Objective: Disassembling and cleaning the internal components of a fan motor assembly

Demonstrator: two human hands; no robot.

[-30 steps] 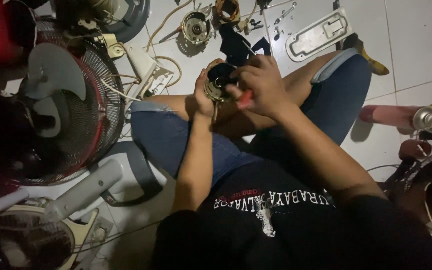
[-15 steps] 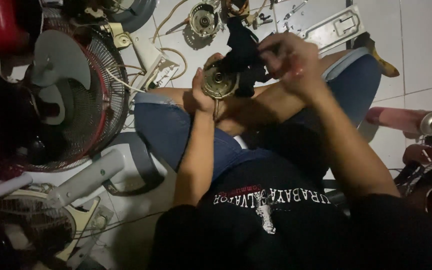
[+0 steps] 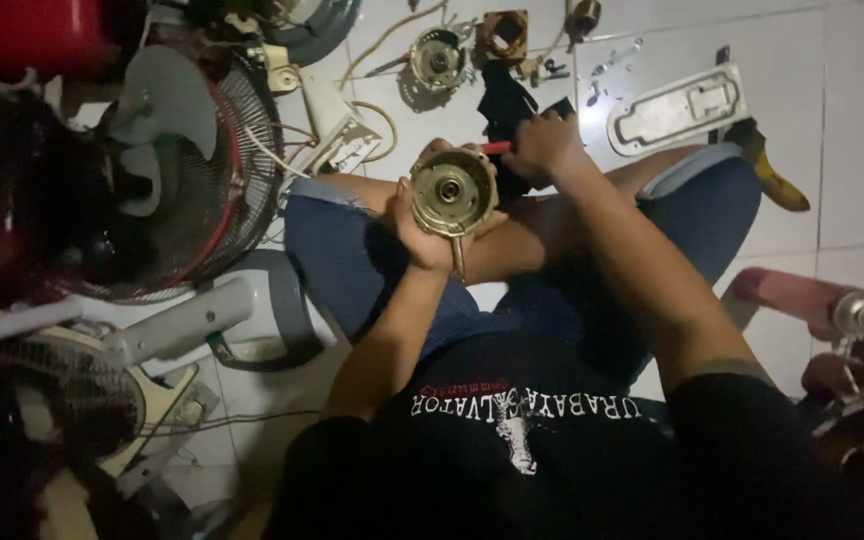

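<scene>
My left hand [image 3: 420, 225] grips the round motor housing [image 3: 450, 192]; my right hand [image 3: 544, 145], just beyond it, clenches a red-handled tool [image 3: 497, 148]; its tip must next meet the housing.

fan motor [image 3: 450, 192] | round, brassy, face-up | red tool [image 3: 497, 148], perhaps screwdriver, beside

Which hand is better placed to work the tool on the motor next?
The right hand, probably. It already grips the red-handled tool just beside the round fan motor, apparently free to move. The left hand is wrapped around the motor from below, holding it up, so it is occupied.
</scene>
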